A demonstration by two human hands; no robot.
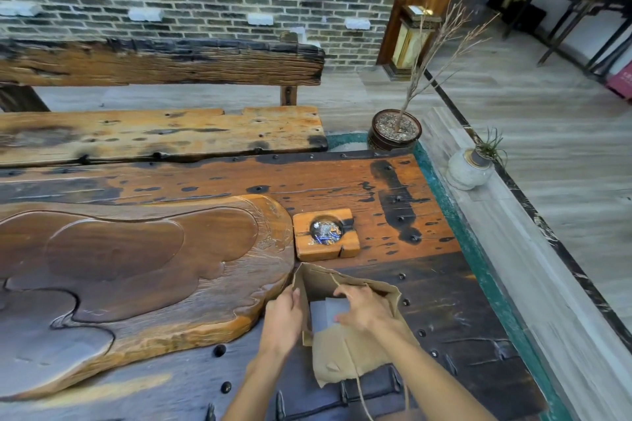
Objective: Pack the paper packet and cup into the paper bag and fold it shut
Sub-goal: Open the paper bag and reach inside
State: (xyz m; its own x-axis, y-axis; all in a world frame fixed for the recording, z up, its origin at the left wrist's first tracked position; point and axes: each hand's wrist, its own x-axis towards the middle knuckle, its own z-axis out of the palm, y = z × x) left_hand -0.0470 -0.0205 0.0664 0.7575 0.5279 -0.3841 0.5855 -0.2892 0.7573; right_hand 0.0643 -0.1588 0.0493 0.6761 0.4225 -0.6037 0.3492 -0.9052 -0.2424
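Note:
A brown paper bag (pixel 345 352) stands open on the dark wooden table near its front right corner. My left hand (pixel 282 318) grips the bag's left rim. My right hand (pixel 359 308) reaches into the mouth and rests on a pale grey-white paper packet (pixel 321 316) inside the bag. The bag's string handle (pixel 359 390) hangs down its near side. No cup is visible; part of the bag's inside is hidden by my right hand.
A carved wooden tea tray (pixel 136 270) fills the table's left. A wooden block ashtray (pixel 326 232) with a glass bowl sits just beyond the bag. A potted dry branch (pixel 395 130) and a small vase (pixel 470 167) stand at the far right edge.

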